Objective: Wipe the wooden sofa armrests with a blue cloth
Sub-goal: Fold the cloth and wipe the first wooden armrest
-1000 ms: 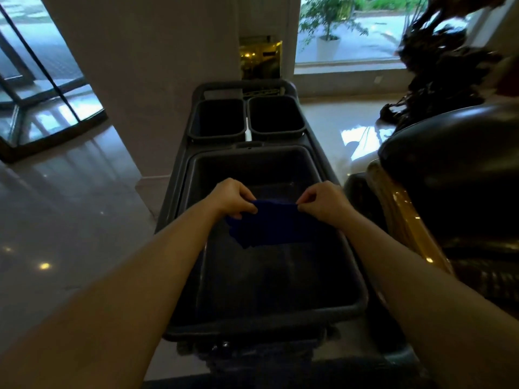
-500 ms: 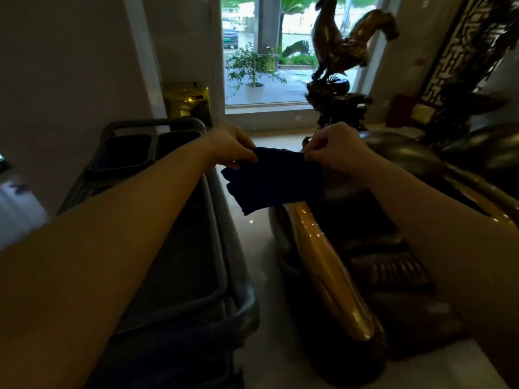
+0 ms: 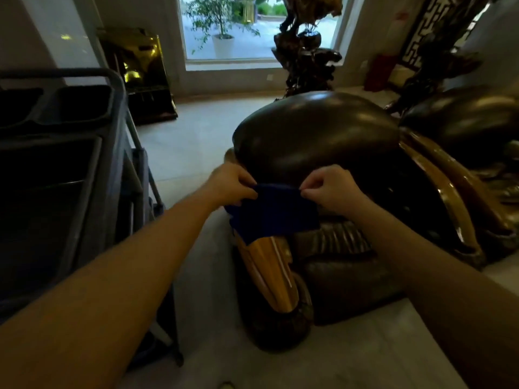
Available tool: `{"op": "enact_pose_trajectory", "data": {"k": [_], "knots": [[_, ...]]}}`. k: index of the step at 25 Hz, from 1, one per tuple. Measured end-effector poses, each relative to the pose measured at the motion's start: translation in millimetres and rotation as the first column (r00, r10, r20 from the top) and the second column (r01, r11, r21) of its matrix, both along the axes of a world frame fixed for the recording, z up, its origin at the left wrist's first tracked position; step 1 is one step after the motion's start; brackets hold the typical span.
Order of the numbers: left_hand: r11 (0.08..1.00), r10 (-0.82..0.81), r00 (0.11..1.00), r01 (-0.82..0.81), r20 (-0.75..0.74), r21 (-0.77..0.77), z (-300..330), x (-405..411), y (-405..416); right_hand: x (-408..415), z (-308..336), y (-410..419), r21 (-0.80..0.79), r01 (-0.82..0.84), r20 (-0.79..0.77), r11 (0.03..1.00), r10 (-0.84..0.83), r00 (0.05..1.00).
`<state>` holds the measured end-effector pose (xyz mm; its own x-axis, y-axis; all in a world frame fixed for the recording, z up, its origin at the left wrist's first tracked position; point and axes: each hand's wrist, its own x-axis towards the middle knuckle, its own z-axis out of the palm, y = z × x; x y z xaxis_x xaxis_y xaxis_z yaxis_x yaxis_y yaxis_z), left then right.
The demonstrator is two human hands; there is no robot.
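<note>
Person turned from cleaning cart (image 3: 84, 153) to sofa: left hand (image 3: 233, 182) and right hand (image 3: 327, 189) each pinch top corner of blue cloth (image 3: 273, 211), stretched before dark wooden armrest (image 3: 314, 130); wiping not yet begun

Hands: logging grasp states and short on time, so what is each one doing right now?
Left hand: closed, pinching the blue cloth's top left edge.
Right hand: closed, pinching the cloth's top right edge.
</note>
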<state>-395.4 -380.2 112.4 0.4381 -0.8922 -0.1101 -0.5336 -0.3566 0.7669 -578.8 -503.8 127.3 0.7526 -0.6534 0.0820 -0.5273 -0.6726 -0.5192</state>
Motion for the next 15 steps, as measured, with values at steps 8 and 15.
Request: {"op": "enact_pose_trajectory", "data": {"k": [8, 15], "knots": [[0.962, 0.04, 0.978, 0.017, -0.205, 0.271, -197, -48, -48, -42, -196, -51, 0.369, 0.108, -0.162, 0.923, -0.051, 0.985], [0.914, 0.259, 0.923, -0.138, -0.285, 0.382, -363, -103, -66, -67, -353, -99, 0.471, 0.07, -0.276, 0.879, 0.072, 0.958]]}}
